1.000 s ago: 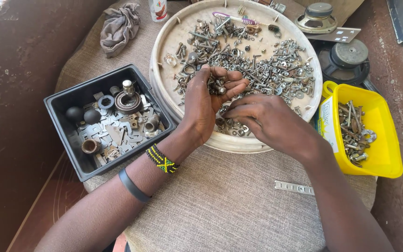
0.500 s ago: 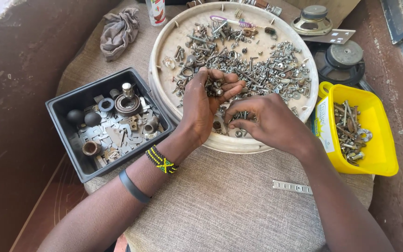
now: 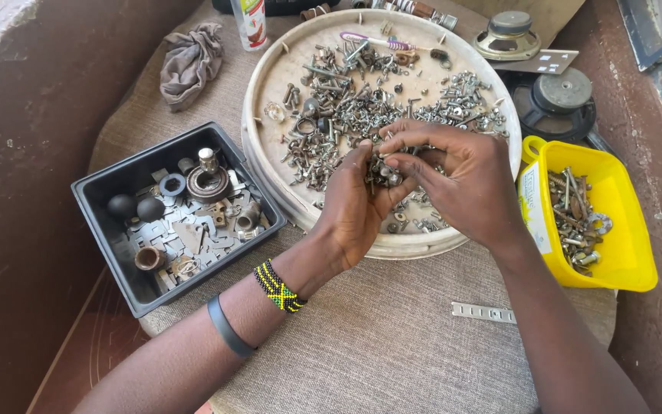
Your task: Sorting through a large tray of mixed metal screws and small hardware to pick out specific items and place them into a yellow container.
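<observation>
Presently left hand [image 3: 354, 211] cupped over near edge of round tray [image 3: 270, 84], fingers curled, small cluster of screws [image 3: 381, 172] held in palm. Right hand [image 3: 461, 180] meets it from right, thumb and forefinger pinched on that cluster, other fingers loosely bent. Both hands touching above tray. Loose screws and bolts [image 3: 346, 100] scattered across tray floor. Black bin [image 3: 109, 188] with washers, knobs, plates just left of tray. Yellow tub [image 3: 622, 222] with bolts just right. Grey rag [image 3: 189, 61] far left. Perforated metal strip [image 3: 484, 312] on cloth near right forearm.
</observation>
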